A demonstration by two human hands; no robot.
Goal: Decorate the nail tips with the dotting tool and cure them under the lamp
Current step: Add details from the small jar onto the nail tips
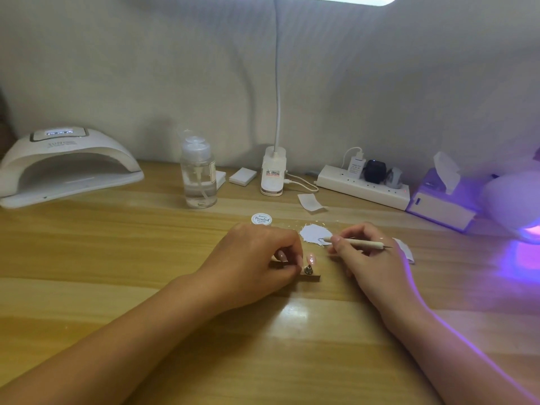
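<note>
My forearms (117,340) rest on the glossy wooden table (263,369). Left hand (257,258) curled, fingertips pinching the dark metal holder (310,277); pink nail tip (311,258) stands on it. Right hand (368,260) pinches the pale wooden dotting tool (357,243), near level. White domed lamp (67,168) far left.

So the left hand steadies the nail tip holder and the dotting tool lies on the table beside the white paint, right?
Not quite. In the head view the dotting tool does not lie on the table: the right hand holds it, beside the white paint. The left hand does steady the nail tip holder.
</note>
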